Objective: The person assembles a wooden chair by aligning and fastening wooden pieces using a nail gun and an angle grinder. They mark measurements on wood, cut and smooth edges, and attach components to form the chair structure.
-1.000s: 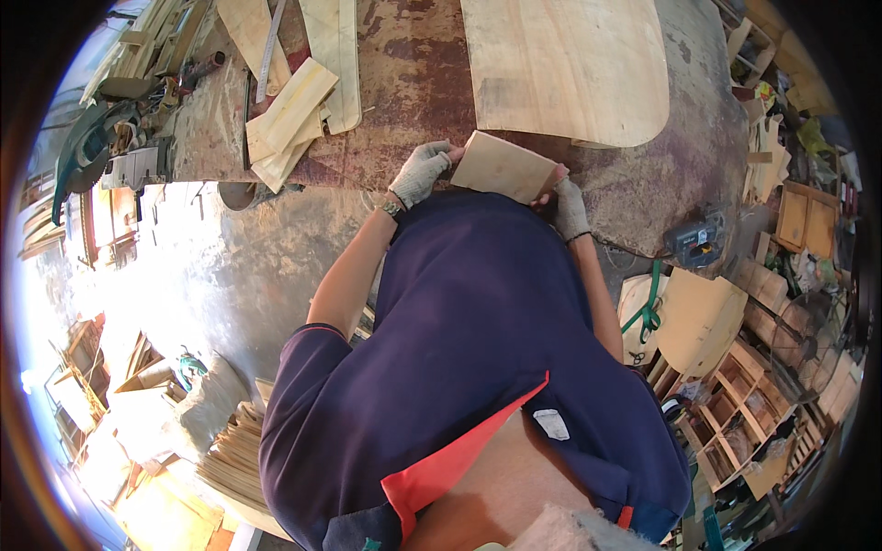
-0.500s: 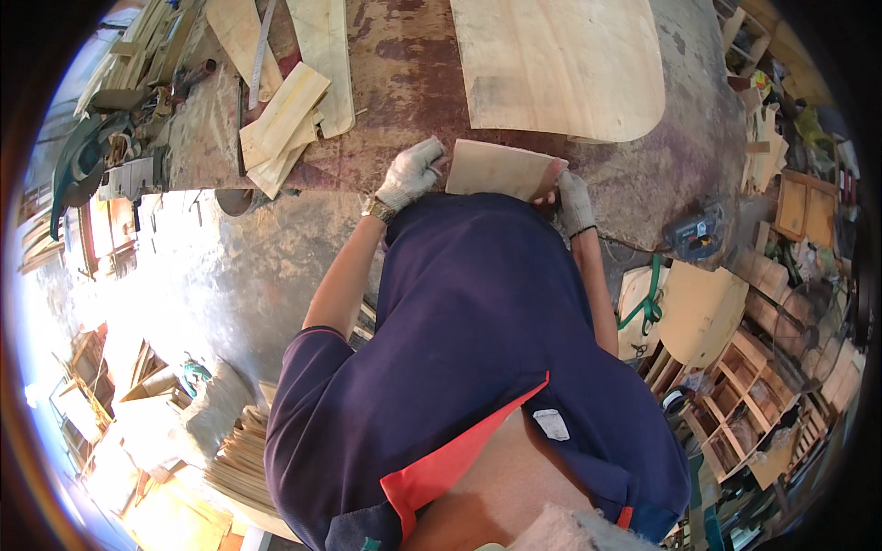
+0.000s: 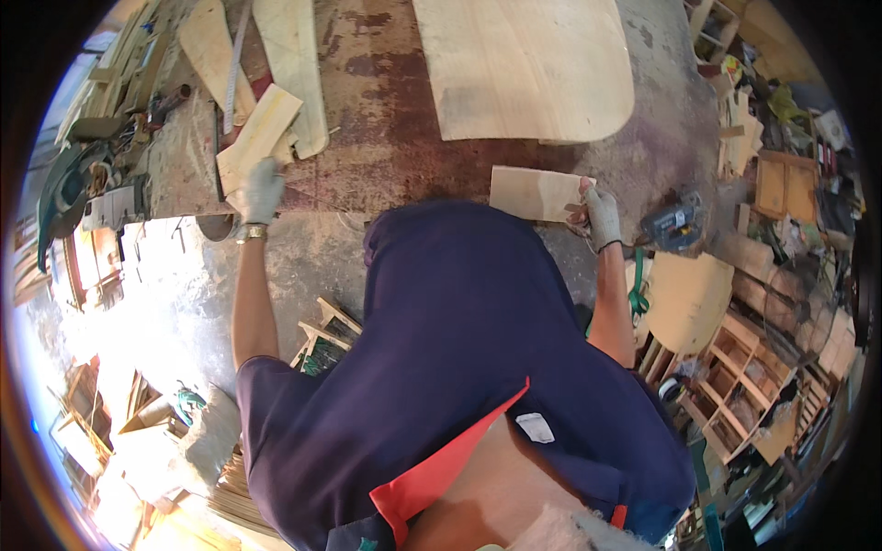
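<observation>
My right hand (image 3: 603, 219), in a pale work glove, grips the right end of a small plywood board (image 3: 533, 193) at the near edge of the worktable (image 3: 377, 156). My left hand (image 3: 261, 193), also gloved and with a watch at the wrist, is over the lower end of some short wooden pieces (image 3: 266, 121) stacked on the left of the table. Its fingers are blurred, and I cannot tell whether it grips one. A large plywood panel (image 3: 533, 69) with a rounded corner lies at the back.
Long shaped boards (image 3: 294, 64) and a metal ruler (image 3: 235, 73) lie at the back left. A dark power tool (image 3: 672, 225) rests on the table's right corner. A circular saw (image 3: 69, 188) is far left, and wooden drawer frames (image 3: 740, 376) are on the right.
My left hand has moved away from the small board, leftward to the stacked wooden pieces. My right hand has shifted right with the board still in it.
</observation>
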Motion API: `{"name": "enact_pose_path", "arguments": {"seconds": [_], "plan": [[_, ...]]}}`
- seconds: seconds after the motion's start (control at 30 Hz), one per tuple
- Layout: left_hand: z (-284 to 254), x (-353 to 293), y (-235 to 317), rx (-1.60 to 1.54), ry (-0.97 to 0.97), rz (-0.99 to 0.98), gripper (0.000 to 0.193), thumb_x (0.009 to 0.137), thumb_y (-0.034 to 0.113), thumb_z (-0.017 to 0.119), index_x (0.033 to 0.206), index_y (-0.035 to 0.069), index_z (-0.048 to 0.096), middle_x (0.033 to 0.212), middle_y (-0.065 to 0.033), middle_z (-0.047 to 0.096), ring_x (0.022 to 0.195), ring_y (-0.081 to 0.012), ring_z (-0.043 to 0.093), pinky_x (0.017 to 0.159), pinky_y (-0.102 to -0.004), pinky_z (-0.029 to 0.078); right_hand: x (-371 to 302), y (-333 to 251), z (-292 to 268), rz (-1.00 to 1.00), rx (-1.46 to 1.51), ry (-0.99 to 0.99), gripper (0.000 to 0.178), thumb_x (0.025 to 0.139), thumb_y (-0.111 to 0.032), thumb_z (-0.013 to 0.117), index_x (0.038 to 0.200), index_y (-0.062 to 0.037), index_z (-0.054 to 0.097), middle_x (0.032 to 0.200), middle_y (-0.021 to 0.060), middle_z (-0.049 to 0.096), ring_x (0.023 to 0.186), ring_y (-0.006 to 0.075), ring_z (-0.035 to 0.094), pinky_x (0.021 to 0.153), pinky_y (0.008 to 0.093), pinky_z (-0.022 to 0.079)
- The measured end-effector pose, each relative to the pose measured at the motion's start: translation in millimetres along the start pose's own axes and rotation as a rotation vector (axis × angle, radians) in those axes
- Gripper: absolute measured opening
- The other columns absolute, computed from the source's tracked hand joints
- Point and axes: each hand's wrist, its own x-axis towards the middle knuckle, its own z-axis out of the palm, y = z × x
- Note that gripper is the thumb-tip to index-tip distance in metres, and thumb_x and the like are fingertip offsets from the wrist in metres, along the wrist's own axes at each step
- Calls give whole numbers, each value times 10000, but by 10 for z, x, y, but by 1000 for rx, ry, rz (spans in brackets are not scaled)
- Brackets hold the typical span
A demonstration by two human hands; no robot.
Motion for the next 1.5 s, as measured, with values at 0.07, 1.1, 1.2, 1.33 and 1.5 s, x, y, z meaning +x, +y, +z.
{"name": "enact_pose_path", "arguments": {"seconds": [0.07,1.1,1.2,1.33,1.5], "plan": [[-194,28,-89,19,-130,-154,167,918,217,678,934,55,641,933,-159,700,911,-396,670,759,-491,520,-34,127,-184,76,-1,-19,634,940,-571,696,985,59,638,633,108,613,510,210,651,504,346,577],[983,252,2703,-1239,-277,-63,391,1076,260,578,1355,-13,573,1124,-71,717,964,-104,624,847,-257,508,270,-22,1179,-477,-231,418,473,851,-472,765,897,-1,753,742,182,698,724,316,688,703,414,507],[993,256,2697,-1208,-262,-21,410,1075,234,579,1393,-23,548,1154,-70,712,980,-93,613,871,-253,497,283,-26,1176,-510,-183,437,405,852,-419,762,887,-16,735,752,206,670,725,356,664,687,431,490],[1074,265,2660,-1204,-238,-89,504,1057,174,604,1484,-59,470,1184,-84,705,999,-119,626,916,-277,504,339,25,1201,-538,-26,425,351,861,-365,757,848,-17,708,723,211,635,681,367,624,656,431,473],[1220,304,2643,-1292,-128,40,472,1052,131,600,1476,-45,491,1168,-44,700,991,-100,607,902,-254,488,493,161,1173,-560,19,373,270,891,-241,766,898,23,711,724,104,676,672,196,603,645,342,473]]}}
